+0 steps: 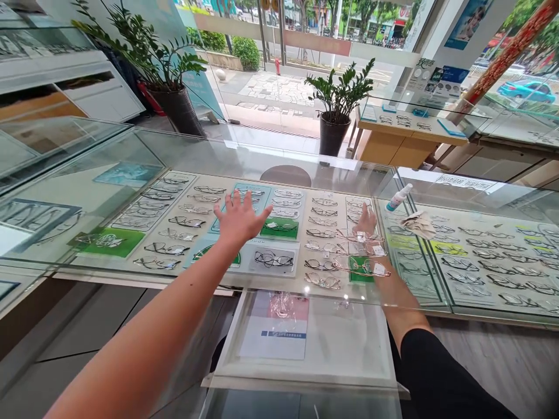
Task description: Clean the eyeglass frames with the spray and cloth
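Note:
My left hand [241,220] is spread flat over the glass counter top, above a light blue display card [239,203] with eyeglasses under it. My right hand [365,221] reaches to the right end of the display, fingers drawn together; what they hold, if anything, I cannot make out. Several tagged eyeglasses [361,250] overlap my right wrist and forearm in the view. Left of that hand runs a column of eyeglasses [322,234]. A green card [360,269] lies by the forearm.
A pulled-out drawer [358,349] holds a printed sheet [279,343] and a pink card. On the glass at right are a spray bottle [399,198] and a crumpled cloth [418,224]. Potted plants [334,131] stand beyond the counter. More eyeglasses [489,254] fill the right case.

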Available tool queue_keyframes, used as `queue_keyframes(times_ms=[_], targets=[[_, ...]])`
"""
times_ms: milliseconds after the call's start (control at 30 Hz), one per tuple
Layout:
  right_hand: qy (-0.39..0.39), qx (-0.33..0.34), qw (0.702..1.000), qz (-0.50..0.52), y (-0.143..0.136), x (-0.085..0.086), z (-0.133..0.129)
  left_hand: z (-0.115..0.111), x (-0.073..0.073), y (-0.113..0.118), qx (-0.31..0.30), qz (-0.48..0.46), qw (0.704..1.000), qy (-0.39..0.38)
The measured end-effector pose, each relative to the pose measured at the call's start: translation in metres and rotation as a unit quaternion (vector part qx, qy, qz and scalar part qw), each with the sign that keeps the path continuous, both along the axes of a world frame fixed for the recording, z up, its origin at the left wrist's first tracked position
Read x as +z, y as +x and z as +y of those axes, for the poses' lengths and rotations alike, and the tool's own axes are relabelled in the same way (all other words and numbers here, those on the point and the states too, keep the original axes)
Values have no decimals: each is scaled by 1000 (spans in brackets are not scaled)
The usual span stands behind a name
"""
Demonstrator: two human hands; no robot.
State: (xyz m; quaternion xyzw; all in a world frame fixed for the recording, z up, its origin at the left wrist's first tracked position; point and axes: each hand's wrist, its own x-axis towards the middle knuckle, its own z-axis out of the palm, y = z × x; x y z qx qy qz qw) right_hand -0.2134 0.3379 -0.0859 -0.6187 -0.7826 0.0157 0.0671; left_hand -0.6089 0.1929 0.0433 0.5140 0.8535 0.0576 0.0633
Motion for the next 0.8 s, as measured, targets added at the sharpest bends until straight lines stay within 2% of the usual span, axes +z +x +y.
queue_keyframes(times_ms=[133,233,567,800], targets=[[-10,-17,999,25,17,-24,37,1,0,0,5,6,1000,-2],[-20,-12,1000,16,27,-34,59,3,0,0,13,4,1000,2],[-37,0,999,-30,39,-46,101,5,1,-1,17,2,1000,-8],[-44,42,998,-30,40,-53,121,7,2,0,20,18,999,-25]])
